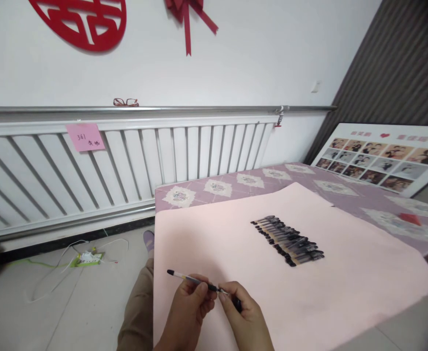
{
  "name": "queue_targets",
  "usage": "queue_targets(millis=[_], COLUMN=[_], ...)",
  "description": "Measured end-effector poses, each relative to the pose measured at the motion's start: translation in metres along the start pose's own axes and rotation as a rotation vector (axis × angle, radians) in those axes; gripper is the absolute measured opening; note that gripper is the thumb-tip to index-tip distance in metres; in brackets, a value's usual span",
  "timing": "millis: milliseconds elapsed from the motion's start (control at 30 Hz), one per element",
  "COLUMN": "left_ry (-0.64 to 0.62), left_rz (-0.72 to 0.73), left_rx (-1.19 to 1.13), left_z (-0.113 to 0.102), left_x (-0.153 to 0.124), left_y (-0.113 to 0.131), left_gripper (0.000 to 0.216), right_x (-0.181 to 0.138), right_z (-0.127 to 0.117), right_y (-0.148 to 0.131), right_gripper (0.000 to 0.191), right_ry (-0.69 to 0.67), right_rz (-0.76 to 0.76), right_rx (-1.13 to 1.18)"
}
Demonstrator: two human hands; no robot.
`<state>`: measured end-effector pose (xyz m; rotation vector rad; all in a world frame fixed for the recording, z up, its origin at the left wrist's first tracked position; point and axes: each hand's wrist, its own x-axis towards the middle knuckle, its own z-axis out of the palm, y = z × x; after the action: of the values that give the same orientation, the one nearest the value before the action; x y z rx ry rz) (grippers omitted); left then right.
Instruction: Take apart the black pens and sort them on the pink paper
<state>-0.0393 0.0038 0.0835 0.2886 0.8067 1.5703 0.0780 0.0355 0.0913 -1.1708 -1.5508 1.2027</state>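
Observation:
My left hand (191,307) grips the barrel of a slim pen (182,276), clear with a black end that points up and to the left. At the pen's other end, the fingers of my right hand (243,310) are pinched close to the silvery tip. A black piece (237,304) that looks like a pen cap shows in my right hand, partly covered by the fingers. Further along the table, a row of many similar pens (289,239) with black ends lies side by side on a pink sheet (349,263).
A purple patterned cloth (232,189) shows under the pink sheet. Behind it stands a white radiator (184,146) with a pink note (85,137); glasses (126,102) rest on the pipe above. A power strip (89,257) with cables lies on the floor. A photo board (378,156) leans at right.

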Motion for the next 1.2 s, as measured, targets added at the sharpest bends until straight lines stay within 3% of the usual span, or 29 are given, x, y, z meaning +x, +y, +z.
queue_targets(millis=[133, 267, 467, 867, 1067, 1200], left_ry=[0.013, 0.006, -0.01, -0.052, -0.057, -0.07], left_rz=[-0.014, -0.017, -0.017, -0.015, -0.017, -0.008], left_rx=[-0.029, -0.043, -0.045, -0.049, -0.034, -0.037], left_z=[-0.001, -0.001, 0.001, 0.001, 0.004, 0.004], left_x=[0.0, -0.003, -0.004, -0.005, -0.005, -0.005], left_y=[0.0, 0.001, 0.002, -0.001, 0.002, 0.001], left_gripper=[0.018, 0.015, 0.015, 0.009, 0.009, 0.009], right_x=[-0.001, -0.001, -0.002, 0.0, -0.002, -0.003], right_z=[0.002, 0.003, 0.001, -0.003, 0.002, 0.002], right_y=[0.002, 0.004, 0.005, -0.004, 0.005, 0.003], right_gripper=[0.029, 0.03, 0.023, 0.017, 0.023, 0.02], right_ry=[0.126, 0.147, 0.146, 0.01, 0.123, 0.091], right_rz=[-0.002, 0.0, -0.006, -0.091, -0.009, -0.039], right_rx=[0.01, 0.015, 0.024, 0.006, 0.03, 0.02])
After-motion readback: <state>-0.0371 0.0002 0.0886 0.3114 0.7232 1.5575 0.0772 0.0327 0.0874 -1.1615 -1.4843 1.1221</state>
